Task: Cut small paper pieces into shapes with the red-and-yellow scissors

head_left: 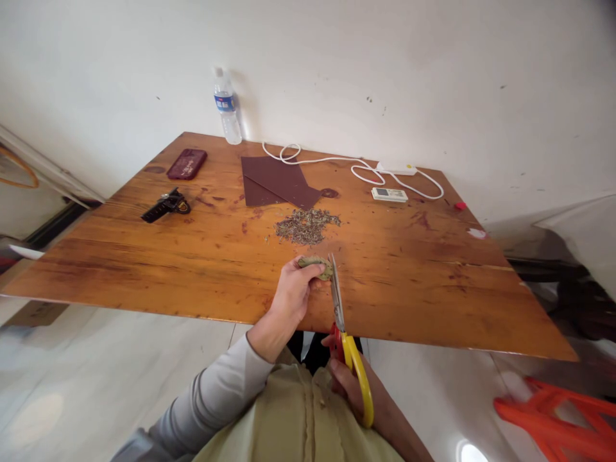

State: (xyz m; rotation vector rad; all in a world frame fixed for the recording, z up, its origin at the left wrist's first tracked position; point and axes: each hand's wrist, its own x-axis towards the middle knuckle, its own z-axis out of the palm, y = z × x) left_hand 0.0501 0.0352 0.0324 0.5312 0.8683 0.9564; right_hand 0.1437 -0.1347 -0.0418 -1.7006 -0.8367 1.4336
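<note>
My left hand (292,287) is closed round a greenish-brown bundle (326,269) that looks like dried leaves or stalks; its exact kind I cannot make out. In my right hand (347,378) is a pair of scissors (338,301) with one yellow and one red handle. The blades point away from me, nearly together, right at the bundle's right end. Just beyond both hands, a loose pile of dry brown-green clippings (308,226) lies on the wooden table (414,276). Part of my right hand's fingers is hidden behind the handles.
Behind the clippings lie dark red sheets (274,179). A white power strip (396,168) with its cord, and a remote control (389,194), are at the back right. A water bottle (227,112), a phone (187,164) and a black strap-like item (166,205) are left. An orange stool (553,410) stands right.
</note>
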